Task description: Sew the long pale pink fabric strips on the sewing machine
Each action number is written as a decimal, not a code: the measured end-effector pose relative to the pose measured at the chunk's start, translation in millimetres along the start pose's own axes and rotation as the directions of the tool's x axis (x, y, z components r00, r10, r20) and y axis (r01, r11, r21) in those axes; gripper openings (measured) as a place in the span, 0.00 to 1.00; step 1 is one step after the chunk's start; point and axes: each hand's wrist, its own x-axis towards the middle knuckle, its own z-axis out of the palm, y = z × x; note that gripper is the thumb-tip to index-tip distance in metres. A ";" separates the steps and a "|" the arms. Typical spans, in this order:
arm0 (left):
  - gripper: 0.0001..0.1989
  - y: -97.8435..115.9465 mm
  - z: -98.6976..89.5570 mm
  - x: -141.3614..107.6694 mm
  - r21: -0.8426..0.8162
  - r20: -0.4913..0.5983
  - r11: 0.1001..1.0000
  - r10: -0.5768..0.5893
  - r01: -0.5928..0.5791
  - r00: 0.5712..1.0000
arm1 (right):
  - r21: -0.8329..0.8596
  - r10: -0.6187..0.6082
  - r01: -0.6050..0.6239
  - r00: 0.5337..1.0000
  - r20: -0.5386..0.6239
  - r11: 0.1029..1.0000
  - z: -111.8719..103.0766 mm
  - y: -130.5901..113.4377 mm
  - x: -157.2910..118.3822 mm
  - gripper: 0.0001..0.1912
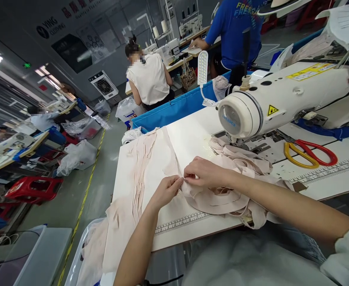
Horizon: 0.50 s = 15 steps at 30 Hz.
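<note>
Pale pink fabric (pixel 192 192) is pinched between my two hands near the middle of the white table (pixel 189 135). My left hand (pixel 168 190) has its thumb and fingers closed on the fabric's edge. Close beside it, my right hand (pixel 199 172) grips the same fabric, fingertips almost touching the left ones. A loose heap of pink strips (pixel 236 159) lies to the right, below the head of a white sewing machine (pixel 241 113). Layered pink pieces (pixel 140 171) lie along the table's left side.
Scissors with red and yellow handles (pixel 308 153) lie right of the heap. A printed ruler (pixel 186 220) follows the front edge. Behind the table hangs a blue cloth trough (pixel 177 109). A plastic bin (pixel 83 246) stands lower left. Two people sit working farther back.
</note>
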 end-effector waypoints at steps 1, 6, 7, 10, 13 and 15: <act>0.27 -0.5 0.2 0.1 0.005 0.000 1.000 -0.001 0.001 1.000 | 0.000 -0.005 0.005 1.000 -0.006 1.000 0.3 0.2 0.2 0.11; 0.26 -4.0 0.3 0.3 0.013 -0.008 1.000 -0.010 0.010 1.000 | 0.049 0.041 -0.041 0.999 -0.005 0.998 1.3 1.1 -1.7 0.10; 0.26 -4.6 0.6 0.4 0.018 -0.009 1.000 -0.012 0.012 1.000 | 0.067 0.052 -0.052 0.999 0.006 0.996 1.4 1.0 -2.3 0.10; 0.26 -5.6 2.4 0.9 0.038 -0.013 0.999 -0.021 0.021 1.000 | 0.071 0.060 -0.061 0.998 0.012 0.996 2.3 0.4 -2.9 0.10; 0.25 -6.3 4.0 1.8 0.065 -0.031 0.997 -0.030 0.032 0.999 | 0.027 0.057 -0.057 0.998 -0.012 0.998 3.5 2.1 -2.4 0.10; 0.24 -8.2 4.0 2.2 0.089 -0.054 0.995 -0.038 0.042 0.998 | 0.019 0.075 -0.074 0.996 -0.056 0.997 2.4 4.5 -3.1 0.09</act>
